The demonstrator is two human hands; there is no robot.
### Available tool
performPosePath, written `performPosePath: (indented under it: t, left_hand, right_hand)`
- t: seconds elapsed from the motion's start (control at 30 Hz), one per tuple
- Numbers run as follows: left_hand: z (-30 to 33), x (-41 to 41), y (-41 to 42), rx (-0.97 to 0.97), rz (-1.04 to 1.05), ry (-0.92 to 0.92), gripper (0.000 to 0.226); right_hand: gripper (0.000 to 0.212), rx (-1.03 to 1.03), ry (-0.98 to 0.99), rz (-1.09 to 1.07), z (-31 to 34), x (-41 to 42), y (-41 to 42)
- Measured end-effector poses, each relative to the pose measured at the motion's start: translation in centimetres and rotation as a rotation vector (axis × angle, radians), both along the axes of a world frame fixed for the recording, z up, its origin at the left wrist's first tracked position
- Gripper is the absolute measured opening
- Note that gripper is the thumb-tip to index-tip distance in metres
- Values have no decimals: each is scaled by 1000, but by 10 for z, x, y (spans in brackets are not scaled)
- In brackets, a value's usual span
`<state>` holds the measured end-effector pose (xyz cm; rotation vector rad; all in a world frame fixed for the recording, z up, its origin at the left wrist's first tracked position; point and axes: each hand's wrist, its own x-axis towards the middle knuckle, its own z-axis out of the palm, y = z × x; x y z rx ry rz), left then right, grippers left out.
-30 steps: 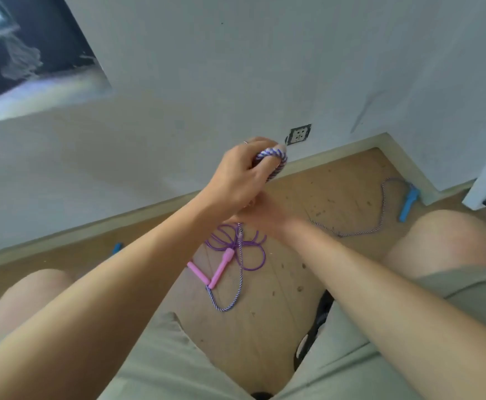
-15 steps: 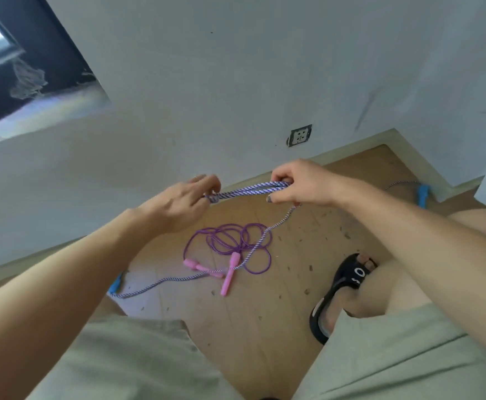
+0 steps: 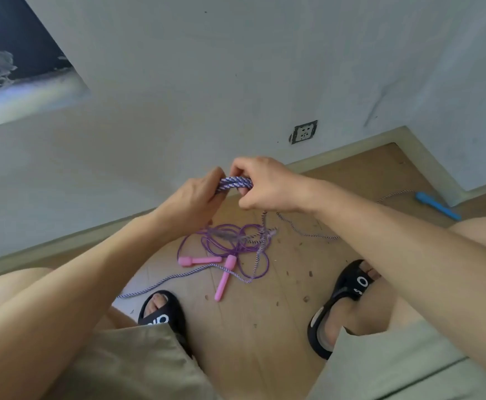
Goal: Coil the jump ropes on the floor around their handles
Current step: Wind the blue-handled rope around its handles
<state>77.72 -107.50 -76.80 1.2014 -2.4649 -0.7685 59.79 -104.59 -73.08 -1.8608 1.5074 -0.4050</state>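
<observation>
Since the earlier frame, both hands had closed together, the left hand and right hand gripping a short bundle of braided rope. Most of it trailed loose toward the blue handle; the purple rope lay uncoiled on the floor.

- Right sandal: white strap lettering, "O" and small "s" legible; remainder hidden.
- Left sandal: white lettering, partly covered, unreadable.
</observation>
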Motion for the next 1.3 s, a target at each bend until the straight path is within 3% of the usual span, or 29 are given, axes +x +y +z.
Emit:
performPosePath:
  t: [0.1,0.2,0.27,0.3,0.37,0.43,0.5,0.57,0.67,0.73,0.87,0.93,1.03,1.1,1.17,1.3]
  left_hand:
    - [-6,24,-26,-45,175,-139,20]
    - [-9,58,-55,24,371,-546,15]
    - [-12,68,-57,132,335,-765,19]
    - [-13,67,-54,184,255,-726,36]
    - [-3,47,-38,302,89,-362,64]
    - [8,22,-24,444,27,37,45]
    - [13,3,-21,436,81,189,13]
    - [15,2,-25,214,59,82,21]
    - [10,19,-41,-153,21,-182,29]
    - [10,37,-59,-197,175,-356,29]
    - [10,66,-73,-158,367,-675,31]
    - [5,59,-62,-61,339,-552,32]
    - [14,27,-31,264,189,-61,44]
    - [21,9,-15,413,76,98,34]
    - [17,4,-9,356,15,72,13]
    - [12,22,-27,-166,-24,-120,29]
  right_hand:
    - [25,94,194,-7,-6,-14,-14]
    - [19,203,422,-6,-10,-29,-23]
    - [17,164,376,-61,-12,-28,-25]
    - [19,132,307,-74,-13,-24,-25]
    - [27,87,181,-45,-13,-9,-24]
    - [31,42,97,-2,-11,3,-22]
    - [29,18,25,-1,-8,9,-24]
    - [26,29,38,9,-7,9,-26]
    - [22,131,265,75,-12,-1,-31]
    - [23,169,369,37,-15,-14,-36]
    - [17,65,345,-94,-16,-25,-40]
    - [18,37,225,-82,-15,-16,-38]
    - [20,-6,50,-45,-11,-2,-33]
    - [17,-72,4,-36,-7,2,-32]
    - [21,-99,-12,-29,-6,3,-32]
    - [20,-35,174,15,-9,-12,-31]
